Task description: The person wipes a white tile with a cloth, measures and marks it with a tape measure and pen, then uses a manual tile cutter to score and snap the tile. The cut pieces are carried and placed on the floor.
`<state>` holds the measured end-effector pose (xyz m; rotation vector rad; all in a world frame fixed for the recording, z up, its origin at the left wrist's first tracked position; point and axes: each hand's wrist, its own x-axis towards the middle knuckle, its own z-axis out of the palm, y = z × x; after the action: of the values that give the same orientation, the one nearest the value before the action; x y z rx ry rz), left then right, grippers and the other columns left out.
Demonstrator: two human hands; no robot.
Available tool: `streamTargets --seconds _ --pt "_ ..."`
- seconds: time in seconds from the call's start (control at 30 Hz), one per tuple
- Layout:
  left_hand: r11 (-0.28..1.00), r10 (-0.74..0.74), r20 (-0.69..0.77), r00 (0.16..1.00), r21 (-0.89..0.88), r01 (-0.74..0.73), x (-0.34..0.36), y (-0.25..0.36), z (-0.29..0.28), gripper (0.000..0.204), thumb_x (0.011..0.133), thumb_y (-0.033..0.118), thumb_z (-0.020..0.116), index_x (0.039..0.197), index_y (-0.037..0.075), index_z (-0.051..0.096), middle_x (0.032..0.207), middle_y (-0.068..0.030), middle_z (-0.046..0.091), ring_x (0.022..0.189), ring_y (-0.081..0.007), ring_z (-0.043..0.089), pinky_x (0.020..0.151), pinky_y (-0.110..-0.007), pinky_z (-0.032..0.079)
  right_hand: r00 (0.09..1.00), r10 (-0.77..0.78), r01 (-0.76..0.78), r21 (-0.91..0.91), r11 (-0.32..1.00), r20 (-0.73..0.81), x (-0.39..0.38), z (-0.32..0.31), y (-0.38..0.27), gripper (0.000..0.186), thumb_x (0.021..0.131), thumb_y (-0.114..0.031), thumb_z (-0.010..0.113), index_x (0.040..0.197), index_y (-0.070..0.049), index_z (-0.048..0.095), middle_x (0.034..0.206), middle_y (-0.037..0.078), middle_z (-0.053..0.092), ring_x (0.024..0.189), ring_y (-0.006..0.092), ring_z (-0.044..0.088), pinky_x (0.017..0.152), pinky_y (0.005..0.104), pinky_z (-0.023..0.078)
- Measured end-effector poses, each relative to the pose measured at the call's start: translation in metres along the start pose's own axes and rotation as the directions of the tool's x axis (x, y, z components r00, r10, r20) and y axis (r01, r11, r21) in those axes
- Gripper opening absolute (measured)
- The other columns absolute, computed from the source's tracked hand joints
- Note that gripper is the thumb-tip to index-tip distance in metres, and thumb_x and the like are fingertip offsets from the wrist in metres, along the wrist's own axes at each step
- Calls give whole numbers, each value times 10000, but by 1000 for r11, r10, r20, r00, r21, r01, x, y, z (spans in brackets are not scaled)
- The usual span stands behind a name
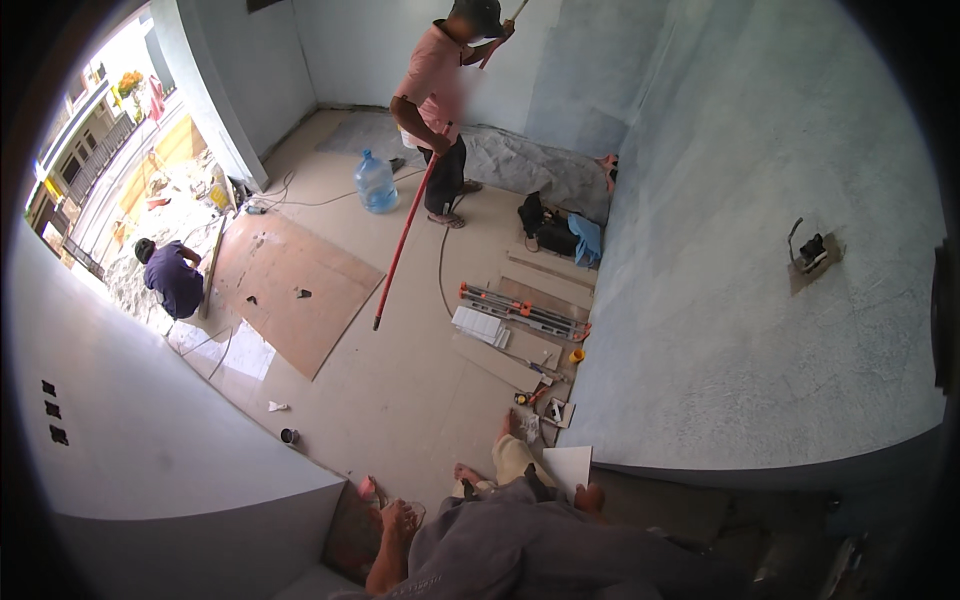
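At the low end of the blue-grey wall [720,330], just beside the beige trousers [514,458] of a person in a dark grey shirt [510,532], a flat white tile [567,466] shows, straight-edged and smooth-looking. The person's right hand [590,499] has its fingers clamped on the tile's near right corner. I would expect it to be stiff, fairly heavy for its size, slick on its face and liable to chip at the corners; two opposite edges look a safer hold than one corner. Over on the other side, the left hand [400,518] is near a small reddish object [368,487]; its fingers look bent, but whether they grip anything I cannot tell. What that object is, I cannot make out either. Hidden from here are the tile's underside and any fingertips beneath it; its lower part runs behind the shirt and hand, and the space to its right is dim.
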<state>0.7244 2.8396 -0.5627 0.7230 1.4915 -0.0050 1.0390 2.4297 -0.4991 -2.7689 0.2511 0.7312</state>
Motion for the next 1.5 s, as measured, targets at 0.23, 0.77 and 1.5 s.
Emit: streamTargets --seconds 0.23,0.77,1.5 --pt "991 -6 -7 1000 -133 5 -11 -2 2 269 991 214 532 1126 -6 606 929 -151 654 692 -230 647 526 -330 512 994 -59 61 19 998 -93 1 8 -3 434 937 -344 642 996 85 673 1044 338 669 1022 504 649 867 558 499" --pt "866 165 241 957 429 -257 37 123 45 533 982 366 578 1288 -69 611 1148 -213 711 963 -301 714 827 -399 553 992 -2 6 27 1000 -123 31 14 -60 410 926 -324 633 864 79 677 892 323 668 896 504 658 820 578 489" --pt "-104 -19 818 574 570 -815 214 612 256 310 971 289 544 1040 14 670 1017 -237 699 1015 -427 647 877 -500 494 899 318 -196 373 907 -301 271 -28 -441 388 972 -300 622 1060 72 691 1024 302 706 986 481 675 880 537 511"
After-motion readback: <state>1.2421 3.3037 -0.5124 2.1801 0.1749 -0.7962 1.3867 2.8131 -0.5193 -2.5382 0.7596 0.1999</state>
